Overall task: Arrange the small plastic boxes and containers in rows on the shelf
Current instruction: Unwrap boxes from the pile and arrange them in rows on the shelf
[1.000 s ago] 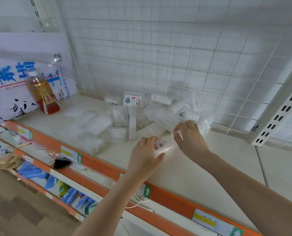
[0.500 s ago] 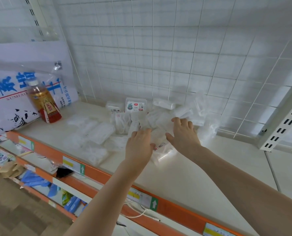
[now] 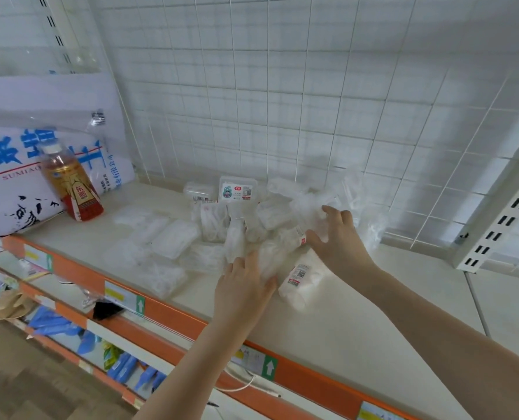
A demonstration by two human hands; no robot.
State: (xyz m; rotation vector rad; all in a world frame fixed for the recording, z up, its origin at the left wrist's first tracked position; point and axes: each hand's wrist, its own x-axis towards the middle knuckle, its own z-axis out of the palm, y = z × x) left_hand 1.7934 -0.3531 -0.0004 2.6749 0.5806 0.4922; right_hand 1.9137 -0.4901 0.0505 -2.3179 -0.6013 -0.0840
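Several small clear plastic boxes lie in a loose pile on the cream shelf. One box with a printed label stands upright at the back of the pile. A box with a barcode sticker lies on its side between my hands, and neither hand touches it. My left hand lies flat with its fingers on a clear box. My right hand is spread over the right side of the pile, thumb near a box with a red-marked label.
An amber drink bottle stands at the left in front of a large white printed bag. A white wire grid backs the shelf. An orange price rail runs along the front edge, with lower shelves of blue goods below.
Both hands held the barcode-sticker box a second ago. It now lies on the shelf, and both hands have moved forward into the pile.
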